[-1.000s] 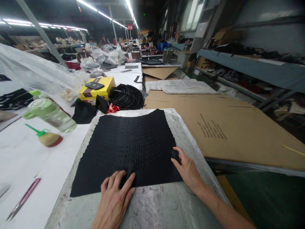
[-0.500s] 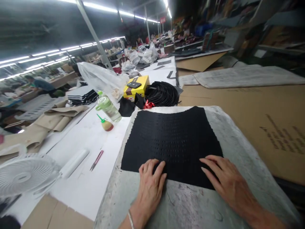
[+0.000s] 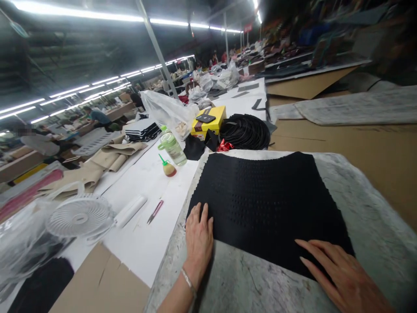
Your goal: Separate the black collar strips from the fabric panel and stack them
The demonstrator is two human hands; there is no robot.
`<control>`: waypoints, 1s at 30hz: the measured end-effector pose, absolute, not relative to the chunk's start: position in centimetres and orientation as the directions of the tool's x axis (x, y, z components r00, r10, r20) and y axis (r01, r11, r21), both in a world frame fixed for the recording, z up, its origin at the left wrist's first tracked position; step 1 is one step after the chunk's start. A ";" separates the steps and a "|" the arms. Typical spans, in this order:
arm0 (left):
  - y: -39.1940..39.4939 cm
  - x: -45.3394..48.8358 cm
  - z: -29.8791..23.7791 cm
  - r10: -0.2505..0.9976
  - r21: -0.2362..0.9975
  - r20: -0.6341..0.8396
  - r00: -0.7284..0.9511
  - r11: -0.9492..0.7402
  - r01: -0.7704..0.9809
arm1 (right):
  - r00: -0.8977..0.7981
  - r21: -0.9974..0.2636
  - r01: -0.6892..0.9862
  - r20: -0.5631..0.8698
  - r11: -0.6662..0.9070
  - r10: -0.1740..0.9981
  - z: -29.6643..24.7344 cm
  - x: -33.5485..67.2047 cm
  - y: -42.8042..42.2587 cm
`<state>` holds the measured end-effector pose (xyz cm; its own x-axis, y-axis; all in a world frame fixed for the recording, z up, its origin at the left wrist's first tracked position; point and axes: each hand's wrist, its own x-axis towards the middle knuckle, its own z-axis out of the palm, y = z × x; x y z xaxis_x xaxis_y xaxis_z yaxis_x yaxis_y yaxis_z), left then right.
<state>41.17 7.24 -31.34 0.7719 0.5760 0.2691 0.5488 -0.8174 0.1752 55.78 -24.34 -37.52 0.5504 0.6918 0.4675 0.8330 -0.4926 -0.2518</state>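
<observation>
A black sheet of leather-like material [image 3: 260, 204] with rows of small raised or punched marks lies flat on a mottled grey-white board [image 3: 247, 282]. My left hand [image 3: 199, 237], with a bracelet at the wrist, rests flat on the sheet's near left corner, its fingers stretched forward. On the near right part of the sheet lies my right hand [image 3: 339, 269], fingers extended and slightly apart. Both hands touch the sheet and grasp nothing.
On the white table to the left are a small white fan [image 3: 83, 217], pink-handled thread snips [image 3: 155, 211], a small oil bottle [image 3: 168, 168] and a green-lidded water bottle [image 3: 174, 148]. Beyond the board are a yellow box [image 3: 208, 121] bearing a phone and coiled black strips [image 3: 246, 132]. Cardboard [image 3: 358, 148] lies at right.
My view has swung left, so the scene sits farther right. My left hand has slid left along the sheet's near edge to its corner. My right hand stays at the near right part.
</observation>
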 end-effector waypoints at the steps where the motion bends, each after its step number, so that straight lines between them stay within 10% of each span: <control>1: 7.6 41.1 -31.5 0.571 0.156 0.255 0.780 -0.821 0.549 | 0.548 -0.245 0.835 0.455 -0.492 0.702 -38.0 55.8 -24.6; 30: 8.5 39.9 -33.7 0.567 0.099 0.165 0.807 -0.823 0.559 | 0.547 -0.166 0.830 0.424 -0.532 0.722 -36.5 55.2 -25.0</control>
<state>39.90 8.51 -33.66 0.8067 0.5674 0.1654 0.5588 -0.8233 0.0990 55.22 -24.96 -36.50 0.5471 0.7220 0.4235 0.8304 -0.5318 -0.1663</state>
